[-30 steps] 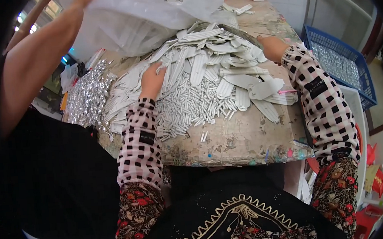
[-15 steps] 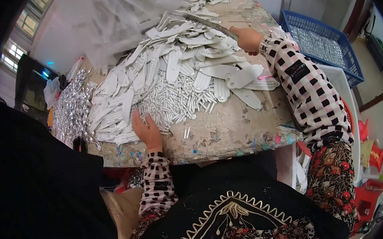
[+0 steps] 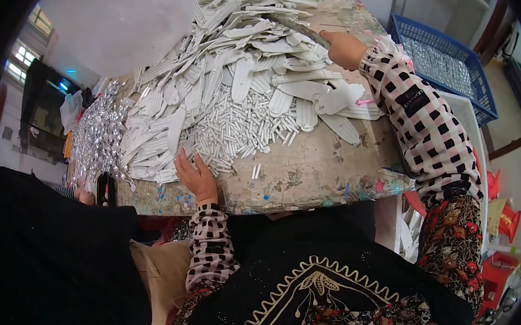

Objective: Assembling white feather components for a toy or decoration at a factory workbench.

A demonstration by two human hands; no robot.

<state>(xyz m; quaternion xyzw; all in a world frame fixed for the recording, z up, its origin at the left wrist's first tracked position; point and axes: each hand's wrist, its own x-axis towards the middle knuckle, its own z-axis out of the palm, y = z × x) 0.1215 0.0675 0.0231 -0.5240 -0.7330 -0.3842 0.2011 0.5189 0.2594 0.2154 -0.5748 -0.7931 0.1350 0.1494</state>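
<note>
1. At the near edge of the desk [image 3: 298, 185], left of its middle: the left hand [image 3: 197, 178], fingers spread well apart, nothing seen in its grasp. Its fingertips lie at the border of the rods [image 3: 234, 128]; whether they press on any cannot be told.
2. Toward the right edge: the right hand [image 3: 344, 49], closed around one end of a long strip [image 3: 299, 29]. The strip's other end lies among the slats [image 3: 242, 79].
3. Across the middle: white slats, heaped and overlapping toward the far edge; the short white rods lie before them, on the near side.
4. Close to the near edge: a loose pair [image 3: 255, 171] of rods, apart from the rest.
5. Near the left edge: the silver heap [image 3: 98, 131], just beside the slats. A pale bag [image 3: 136, 32] hides the far left corner.
6. Handling, right: the strip is best kept low and moved slowly, so that slats slide together rather than ride over it.
7. Handling, left: spread fingers make a good stop along the near edge, where rods could roll off; light contact should suffice.
</note>
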